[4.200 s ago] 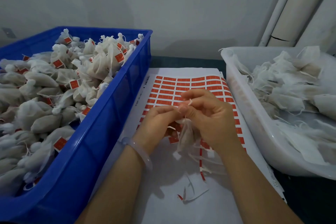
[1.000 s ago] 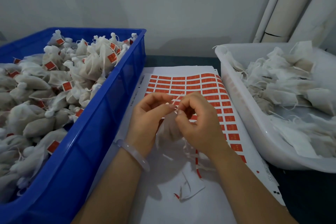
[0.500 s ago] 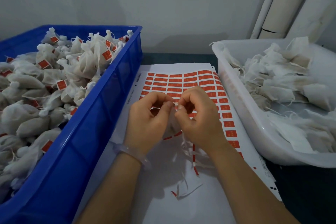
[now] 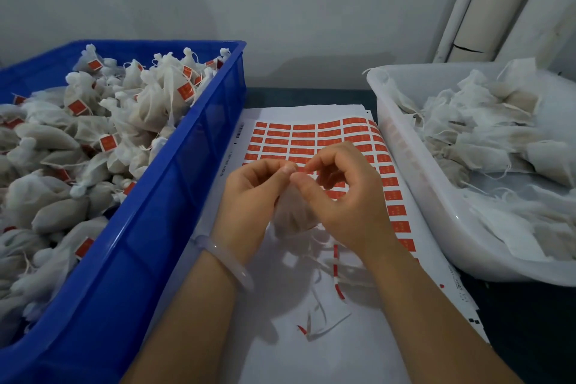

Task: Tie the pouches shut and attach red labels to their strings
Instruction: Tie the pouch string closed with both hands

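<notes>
Centrally: one pouch (image 4: 291,217), white mesh, filled, hanging upright between both hands above the label sheet (image 4: 299,137).

- Left hand (image 4: 249,196): fingers curled, thumb and forefinger pinching the pouch's gathered top. Pale bracelet (image 4: 225,256) on the wrist.
- Right hand (image 4: 350,196): fingers curled, thumb and forefinger meeting the left's fingertips at the same spot. Whether string or a label lies in the pinch cannot be told.
- Label sheet: white paper flat on the table, rows of red labels across its far half, several positions on the near side already peeled.
- Scraps (image 4: 324,326): white backing strips with red edges, loose on the sheet's near part, between the forearms.
- Blue crate (image 4: 162,206): left of the sheet, touching its edge; heaped with tied pouches (image 4: 149,103), many bearing red labels.
- White tub (image 4: 431,206): right of the sheet; holds untied pouches (image 4: 492,140) with loose strings, lying flat.
- Pipes (image 4: 486,9): pale, upright against the wall behind the tub.
</notes>
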`<state>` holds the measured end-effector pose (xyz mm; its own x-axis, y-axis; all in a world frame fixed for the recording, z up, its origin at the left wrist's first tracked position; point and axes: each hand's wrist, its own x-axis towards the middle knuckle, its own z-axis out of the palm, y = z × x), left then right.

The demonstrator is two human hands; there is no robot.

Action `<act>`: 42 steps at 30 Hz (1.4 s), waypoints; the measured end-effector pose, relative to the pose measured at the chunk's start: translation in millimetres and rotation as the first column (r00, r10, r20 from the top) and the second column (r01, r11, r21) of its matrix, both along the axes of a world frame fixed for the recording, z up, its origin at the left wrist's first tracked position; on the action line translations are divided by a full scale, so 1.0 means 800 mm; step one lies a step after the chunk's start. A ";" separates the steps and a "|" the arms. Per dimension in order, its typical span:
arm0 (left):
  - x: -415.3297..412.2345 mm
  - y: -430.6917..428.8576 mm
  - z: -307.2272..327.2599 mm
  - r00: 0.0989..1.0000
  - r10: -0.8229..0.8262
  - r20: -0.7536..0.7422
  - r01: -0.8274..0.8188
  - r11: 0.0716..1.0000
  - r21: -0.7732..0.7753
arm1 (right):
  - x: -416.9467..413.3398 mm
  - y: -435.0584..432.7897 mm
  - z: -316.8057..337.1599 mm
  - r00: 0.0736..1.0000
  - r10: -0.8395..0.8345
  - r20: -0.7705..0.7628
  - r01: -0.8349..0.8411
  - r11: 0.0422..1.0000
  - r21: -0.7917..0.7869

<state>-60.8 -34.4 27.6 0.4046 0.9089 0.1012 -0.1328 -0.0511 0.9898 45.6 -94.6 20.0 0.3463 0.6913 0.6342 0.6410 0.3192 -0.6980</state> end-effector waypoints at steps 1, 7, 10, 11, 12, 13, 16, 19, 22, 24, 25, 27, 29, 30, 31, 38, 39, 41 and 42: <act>-0.001 0.000 0.000 1.000 0.009 -0.001 -0.009 1.000 0.015 | -0.002 -0.001 0.000 1.000 0.019 -0.012 -0.019 1.000 -0.016; -0.003 0.000 0.002 0.999 0.035 0.007 -0.035 0.994 0.104 | 0.003 0.002 0.001 0.983 0.033 -0.181 -0.039 0.999 -0.029; -0.003 0.001 0.001 0.999 0.034 0.013 -0.036 0.986 0.165 | 0.002 0.003 0.000 0.978 0.027 -0.205 -0.030 0.999 -0.013; -0.003 0.002 0.000 0.999 0.036 0.012 -0.037 0.983 0.181 | 0.002 0.003 -0.001 0.980 0.027 -0.197 -0.028 1.000 -0.003; -0.003 0.002 0.000 0.999 0.038 0.010 -0.040 0.980 0.193 | 0.002 0.003 -0.001 0.983 0.027 -0.184 -0.027 1.000 0.007; -0.003 0.002 -0.001 0.999 0.039 0.010 -0.040 0.978 0.204 | 0.002 0.002 -0.001 0.985 0.030 -0.170 -0.028 1.000 0.013; -0.001 0.000 -0.003 0.999 0.034 0.006 -0.035 0.974 0.224 | 0.002 0.001 -0.001 0.991 0.035 -0.131 -0.034 0.999 0.007; 0.000 -0.002 -0.002 1.000 0.026 0.007 -0.027 0.976 0.214 | 0.000 0.000 -0.001 0.995 0.009 -0.097 -0.009 1.000 -0.001; 0.000 -0.003 0.000 0.997 -0.023 0.078 0.018 0.998 0.063 | -0.002 -0.001 -0.001 0.995 -0.002 -0.101 0.002 1.000 -0.001; -0.002 -0.002 0.000 0.978 -0.082 0.190 0.098 0.992 -0.080 | -0.003 -0.001 -0.001 0.996 0.010 -0.091 -0.009 1.000 0.006; -0.004 -0.001 0.000 0.967 -0.108 0.232 0.140 0.982 -0.128 | -0.002 -0.001 0.000 0.996 0.018 -0.085 -0.017 1.000 0.012; -0.005 0.001 0.000 0.950 -0.137 0.279 0.197 0.960 -0.198 | 0.001 -0.001 0.001 0.998 0.032 -0.060 -0.031 0.999 0.014; -0.006 0.002 0.001 0.945 -0.135 0.297 0.215 0.942 -0.257 | 0.006 -0.002 0.002 0.998 0.060 -0.020 -0.060 0.998 0.002; -0.006 0.003 0.001 0.946 -0.125 0.298 0.211 0.938 -0.276 | 0.007 -0.002 0.002 0.997 0.078 -0.009 -0.078 0.997 -0.007; -0.006 0.004 0.002 0.949 -0.112 0.295 0.199 0.938 -0.285 | 0.008 -0.003 0.003 0.995 0.098 -0.007 -0.098 0.995 -0.015; -0.004 0.002 0.002 0.981 -0.034 0.192 0.077 0.973 -0.219 | 0.005 0.002 0.000 0.999 0.041 -0.023 -0.042 0.999 -0.025; -0.004 0.002 0.001 0.981 -0.030 0.191 0.074 0.972 -0.223 | 0.006 0.002 0.000 0.999 0.039 -0.032 -0.040 0.999 -0.030; -0.004 0.003 0.002 0.982 -0.028 0.189 0.070 0.973 -0.220 | 0.008 0.002 0.000 0.998 0.041 -0.044 -0.042 0.998 -0.035; -0.004 0.003 0.002 0.982 -0.030 0.186 0.070 0.975 -0.212 | 0.008 0.002 0.000 0.998 0.042 -0.052 -0.044 0.998 -0.033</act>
<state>-63.8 -31.7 29.1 0.4433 0.8961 -0.0205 -0.3067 0.1731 0.9359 52.1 -93.1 19.7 0.3474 0.7272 0.5920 0.5901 0.3211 -0.7407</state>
